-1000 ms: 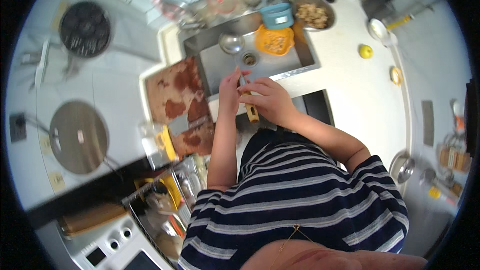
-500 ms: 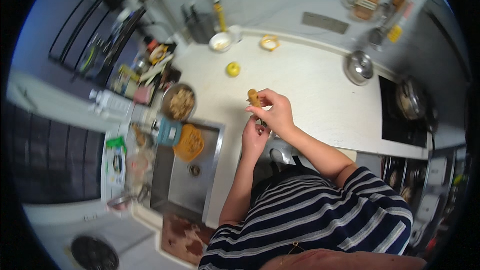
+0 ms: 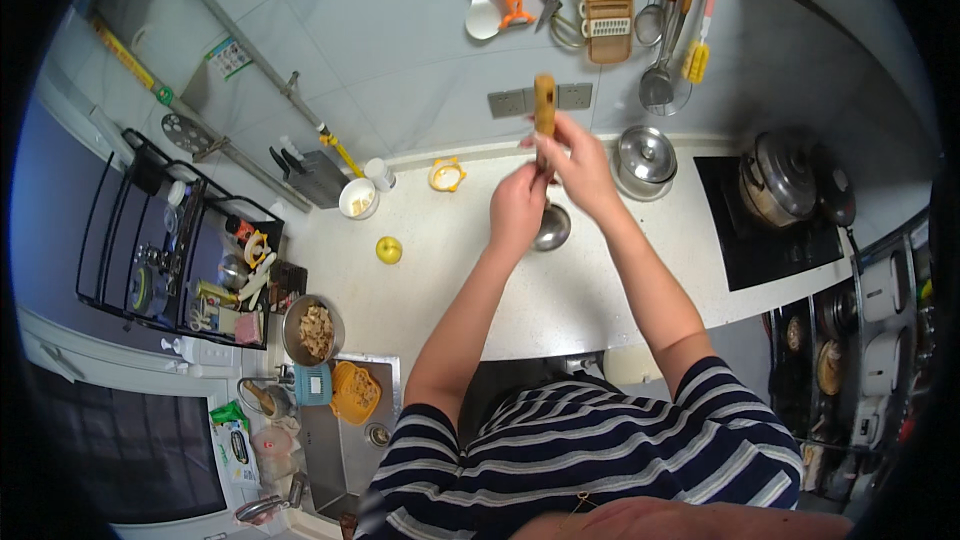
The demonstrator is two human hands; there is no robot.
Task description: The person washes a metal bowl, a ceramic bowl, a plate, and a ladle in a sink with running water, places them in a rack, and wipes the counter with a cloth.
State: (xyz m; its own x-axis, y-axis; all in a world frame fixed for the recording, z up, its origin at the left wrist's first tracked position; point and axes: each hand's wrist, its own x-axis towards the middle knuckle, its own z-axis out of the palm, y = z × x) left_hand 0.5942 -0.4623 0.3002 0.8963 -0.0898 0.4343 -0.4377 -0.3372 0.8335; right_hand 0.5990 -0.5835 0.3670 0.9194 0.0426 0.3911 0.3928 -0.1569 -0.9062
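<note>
While left hand (image 3: 517,207) and right hand (image 3: 583,166) clamp their fingers (image 3: 566,129) round the ladle (image 3: 552,230), its wooden handle (image 3: 544,100) juts beyond

The head view comes from the left one of two wide fisheye cameras worn side by side on the head, looking down and forward over the counter (image 3: 450,315). It sits close above the wearer's striped shirt (image 3: 610,445), which looms large between 4 and 6 o'clock, with the left hand (image 3: 516,210) and right hand (image 3: 585,168) farther off, just from centre toward 1 o'clock. The wall (image 3: 400,70) spans 12 o'clock, the black hob (image 3: 745,258) lies at 3, the sink (image 3: 325,450) at 7. Straight edges bow toward the dark rim
</note>
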